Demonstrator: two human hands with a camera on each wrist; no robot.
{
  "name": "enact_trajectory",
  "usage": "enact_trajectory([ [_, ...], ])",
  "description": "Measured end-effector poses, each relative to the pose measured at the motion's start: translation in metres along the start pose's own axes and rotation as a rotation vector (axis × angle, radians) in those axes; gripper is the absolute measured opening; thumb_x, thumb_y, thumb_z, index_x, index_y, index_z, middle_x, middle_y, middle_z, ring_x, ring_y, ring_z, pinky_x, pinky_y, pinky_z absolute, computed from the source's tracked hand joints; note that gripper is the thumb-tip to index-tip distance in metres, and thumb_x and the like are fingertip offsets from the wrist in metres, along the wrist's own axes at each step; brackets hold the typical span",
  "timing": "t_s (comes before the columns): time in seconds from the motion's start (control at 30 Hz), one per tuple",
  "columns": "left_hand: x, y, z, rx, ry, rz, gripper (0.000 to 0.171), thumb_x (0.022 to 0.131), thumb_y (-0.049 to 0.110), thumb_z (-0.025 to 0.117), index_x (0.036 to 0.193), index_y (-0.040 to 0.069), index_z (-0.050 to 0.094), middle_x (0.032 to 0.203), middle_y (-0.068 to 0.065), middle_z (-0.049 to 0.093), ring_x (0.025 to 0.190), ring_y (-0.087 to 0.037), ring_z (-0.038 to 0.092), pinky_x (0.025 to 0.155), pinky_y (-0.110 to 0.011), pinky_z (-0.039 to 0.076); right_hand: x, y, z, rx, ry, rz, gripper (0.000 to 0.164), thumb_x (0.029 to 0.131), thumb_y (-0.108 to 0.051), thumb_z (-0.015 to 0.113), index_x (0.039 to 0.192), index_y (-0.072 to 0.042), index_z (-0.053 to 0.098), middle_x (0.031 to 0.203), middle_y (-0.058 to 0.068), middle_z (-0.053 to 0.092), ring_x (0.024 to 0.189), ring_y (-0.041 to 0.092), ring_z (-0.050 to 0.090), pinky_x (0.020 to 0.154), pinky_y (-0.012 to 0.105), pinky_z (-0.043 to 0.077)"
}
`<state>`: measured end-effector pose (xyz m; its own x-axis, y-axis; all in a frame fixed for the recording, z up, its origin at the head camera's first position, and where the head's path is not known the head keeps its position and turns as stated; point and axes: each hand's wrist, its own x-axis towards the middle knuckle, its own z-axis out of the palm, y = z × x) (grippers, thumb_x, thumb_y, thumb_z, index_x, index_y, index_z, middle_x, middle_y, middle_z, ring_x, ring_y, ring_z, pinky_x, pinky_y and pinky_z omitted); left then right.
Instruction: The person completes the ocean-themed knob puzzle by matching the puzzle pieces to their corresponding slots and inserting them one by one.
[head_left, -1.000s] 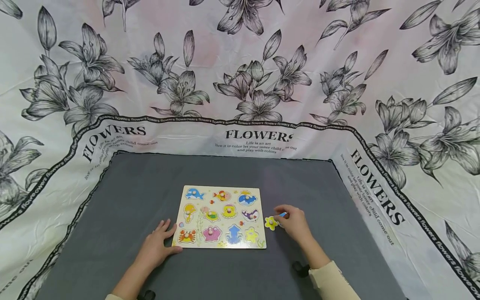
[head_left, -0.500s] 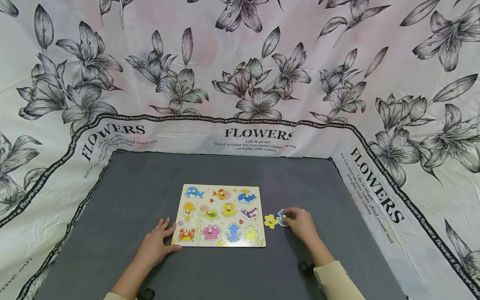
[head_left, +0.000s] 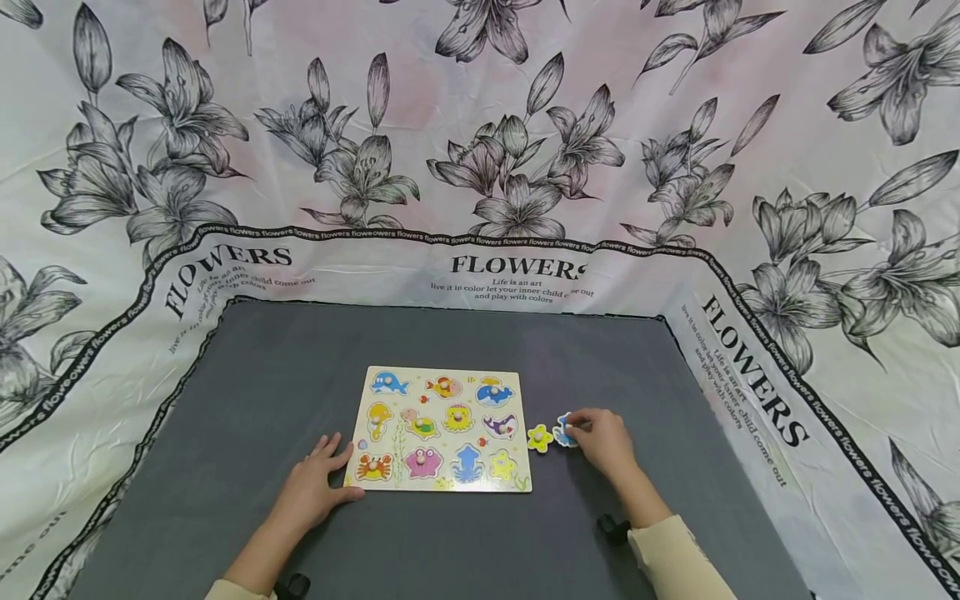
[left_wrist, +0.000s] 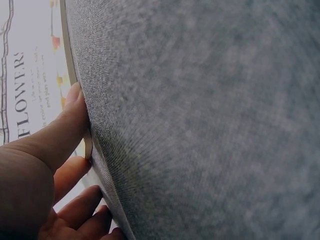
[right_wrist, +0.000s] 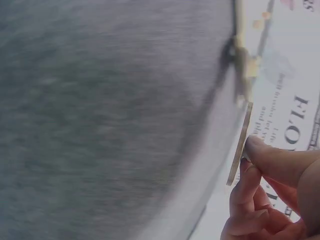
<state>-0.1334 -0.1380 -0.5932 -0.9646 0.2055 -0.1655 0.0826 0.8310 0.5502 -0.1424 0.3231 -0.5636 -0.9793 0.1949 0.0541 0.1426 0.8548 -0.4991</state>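
A cream wooden puzzle board [head_left: 401, 446] with colourful sea animals lies on the grey tabletop. My left hand [head_left: 307, 483] rests at its near left corner, thumb on the front edge and spread fingers along the left side. Right of the board, my right hand [head_left: 602, 437] pinches a blue and white puzzle piece [head_left: 561, 432] between thumb and index finger. The right wrist view shows this piece edge-on, its thin wooden side [right_wrist: 240, 145] at the fingertips. Between it and the board lies a yellow star puzzle piece [head_left: 539, 438].
The board carries a pink piece [head_left: 423, 463], a crab piece [head_left: 374, 467], and blue squid [head_left: 467, 463] and yellow star [head_left: 502, 466] shapes. A floral white cloth [head_left: 360, 275] borders the grey surface [head_left: 450, 542] at the back and sides.
My right hand has shifted slightly right with the blue piece, away from the yellow star, and more of the piece shows. My left hand stays at the board's corner.
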Motion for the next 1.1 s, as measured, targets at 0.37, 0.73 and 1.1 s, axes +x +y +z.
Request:
enact_trajectory([
  [0.37, -0.001, 0.0, -0.001, -0.004, -0.009, -0.01, 0.091, 0.073, 0.042, 0.088, 0.148, 0.005, 0.05, 0.161, -0.023, 0.032, 0.151, -0.045, 0.023, 0.112, -0.07, 0.029, -0.002, -0.026, -0.014, 0.065, 0.001, -0.04, 0.015, 0.09, -0.018, 0.078, 0.103, -0.01, 0.08, 0.096, 0.007, 0.076, 0.079, 0.02, 0.069, 0.059, 0.033, 0.053],
  [0.73, -0.002, 0.0, -0.002, -0.002, -0.004, 0.001, 0.092, 0.073, 0.042, 0.087, 0.148, 0.006, 0.05, 0.161, -0.023, 0.032, 0.151, -0.044, 0.023, 0.113, -0.069, 0.029, -0.014, -0.085, 0.005, 0.167, -0.08, -0.115, 0.01, 0.087, -0.016, 0.081, 0.096, -0.012, 0.08, 0.086, 0.0, 0.074, 0.064, 0.012, 0.056, 0.052, 0.027, 0.046],
  [1.1, -0.002, -0.002, -0.002, -0.012, 0.01, 0.016, 0.092, 0.073, 0.042, 0.087, 0.148, 0.005, 0.05, 0.16, -0.023, 0.033, 0.151, -0.045, 0.023, 0.112, -0.07, 0.03, -0.03, -0.113, 0.045, 0.151, -0.192, -0.246, 0.007, 0.085, -0.019, 0.082, 0.092, -0.017, 0.082, 0.084, -0.007, 0.072, 0.067, 0.009, 0.054, 0.056, 0.024, 0.045],
])
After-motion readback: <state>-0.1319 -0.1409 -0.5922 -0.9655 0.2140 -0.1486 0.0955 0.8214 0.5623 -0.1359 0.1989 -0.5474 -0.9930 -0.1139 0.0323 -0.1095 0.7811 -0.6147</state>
